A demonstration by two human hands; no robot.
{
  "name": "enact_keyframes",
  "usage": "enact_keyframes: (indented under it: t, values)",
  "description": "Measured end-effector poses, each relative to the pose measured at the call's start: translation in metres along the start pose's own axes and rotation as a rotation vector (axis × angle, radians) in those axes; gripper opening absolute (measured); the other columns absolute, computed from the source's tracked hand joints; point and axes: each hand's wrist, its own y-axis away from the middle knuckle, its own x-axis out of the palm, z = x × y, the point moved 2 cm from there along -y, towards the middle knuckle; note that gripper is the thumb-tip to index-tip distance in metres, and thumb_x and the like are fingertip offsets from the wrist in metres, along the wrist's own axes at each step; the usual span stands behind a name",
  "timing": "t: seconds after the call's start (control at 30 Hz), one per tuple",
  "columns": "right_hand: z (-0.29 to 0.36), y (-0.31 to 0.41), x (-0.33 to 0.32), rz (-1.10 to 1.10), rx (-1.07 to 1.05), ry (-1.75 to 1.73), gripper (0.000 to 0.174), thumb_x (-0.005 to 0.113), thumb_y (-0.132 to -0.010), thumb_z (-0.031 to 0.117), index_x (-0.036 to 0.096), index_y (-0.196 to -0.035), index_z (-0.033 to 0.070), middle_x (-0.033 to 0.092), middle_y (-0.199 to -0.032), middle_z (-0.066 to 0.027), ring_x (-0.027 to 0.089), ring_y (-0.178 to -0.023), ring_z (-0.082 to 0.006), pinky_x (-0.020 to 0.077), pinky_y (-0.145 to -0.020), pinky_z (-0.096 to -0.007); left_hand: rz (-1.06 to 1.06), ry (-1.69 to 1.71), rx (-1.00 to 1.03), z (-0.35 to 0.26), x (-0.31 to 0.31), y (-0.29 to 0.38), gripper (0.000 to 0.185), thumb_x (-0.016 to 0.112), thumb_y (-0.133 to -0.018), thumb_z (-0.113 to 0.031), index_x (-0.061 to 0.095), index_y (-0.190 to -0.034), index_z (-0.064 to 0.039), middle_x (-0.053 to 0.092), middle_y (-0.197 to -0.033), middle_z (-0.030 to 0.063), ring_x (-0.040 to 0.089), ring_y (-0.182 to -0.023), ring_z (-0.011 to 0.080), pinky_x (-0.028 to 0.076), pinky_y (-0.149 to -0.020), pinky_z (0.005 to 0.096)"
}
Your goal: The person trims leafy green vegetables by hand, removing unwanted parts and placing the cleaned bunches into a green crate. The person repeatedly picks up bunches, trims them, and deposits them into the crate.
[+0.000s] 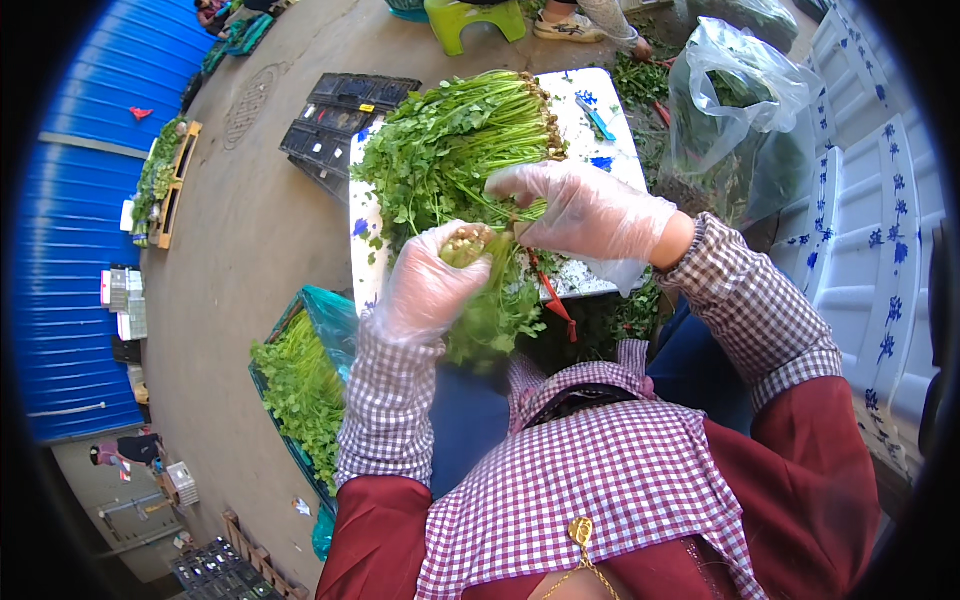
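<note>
My left hand (435, 281), in a clear plastic glove, grips a bunch of leafy green stalks (487, 319). Their pale cut ends show above my fist, and the blurred leaves hang towards my lap. Just to the right, my gloved right hand (581, 214) has curled fingers. Its thumb meets the brownish end of a stalk; whether it grips that stalk is hidden. Beyond both hands, a large heap of coriander-like greens (465, 142) lies on a white table (626, 157), root ends to the right. A small blue-handled knife (596, 120) rests on the far right of the tabletop.
A red tie (555, 300) hangs at the table's near edge. Black crates (345, 112) stand beyond its left side. A lined crate of greens (300, 390) is at my left. Clear plastic bags (739, 120) and white foam boxes (855, 202) are right. Another person's hand (642, 49) reaches down.
</note>
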Motion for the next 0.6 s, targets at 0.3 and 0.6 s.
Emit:
enact_keyframes:
  t: [0.3,0.6]
  values:
    - [-0.005,0.008,0.014,0.318,0.232,0.131,0.010,0.071,-0.084,0.013,0.076,-0.085,0.005,0.069,-0.071,-0.0162,0.068,-0.065,-0.0342,0.0554,-0.063,-0.0422,0.063,-0.497,0.336,-0.013,0.016,0.011,0.032,0.078,-0.078,-0.005,0.075,-0.110,-0.002,0.072,-0.099,0.0149,0.071,-0.092,0.0341,0.057,-0.085,0.0387]
    - [-0.029,0.006,-0.006,0.306,0.216,0.203,0.038,0.071,-0.084,0.013,0.072,-0.121,0.002,0.077,-0.104,-0.0196,0.075,-0.095,-0.0334,0.0598,-0.085,-0.0408,0.049,-0.342,0.252,-0.006,0.005,0.009,0.034,0.074,-0.080,-0.008,0.074,-0.113,0.000,0.073,-0.101,0.0163,0.072,-0.090,0.0282,0.057,-0.085,0.0366]
